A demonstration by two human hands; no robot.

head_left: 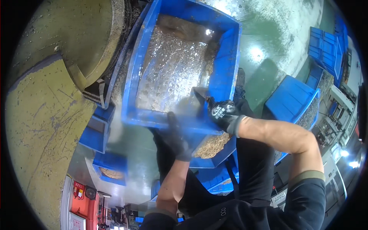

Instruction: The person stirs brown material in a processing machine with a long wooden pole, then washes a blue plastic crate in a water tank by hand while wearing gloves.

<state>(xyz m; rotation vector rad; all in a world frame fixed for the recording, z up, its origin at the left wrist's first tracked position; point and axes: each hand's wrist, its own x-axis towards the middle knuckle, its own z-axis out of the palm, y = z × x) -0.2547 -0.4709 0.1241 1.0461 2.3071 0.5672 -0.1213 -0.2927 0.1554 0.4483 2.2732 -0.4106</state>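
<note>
A large blue plastic bin [130,88] is in front of me, its inside coated with wet, glinting small metal bits [172,65]. My left hand [174,140], in a black glove and blurred, is at the bin's near wall with its fingers over the rim. My right hand [223,114], also in a black glove, is closed at the near right corner around a tool with a dark flat blade [201,96]. The blade reaches into the bin; its handle is hidden by the hand. Below the near rim, another blue bin holds tan metal shavings [212,146].
A worn yellow-green machine surface [46,119] with a round rim borders the left. More blue bins stand at the right [293,99], the far right [326,50] and the lower left [111,168]. Machines [345,103] line the right edge. The green floor [264,34] looks wet.
</note>
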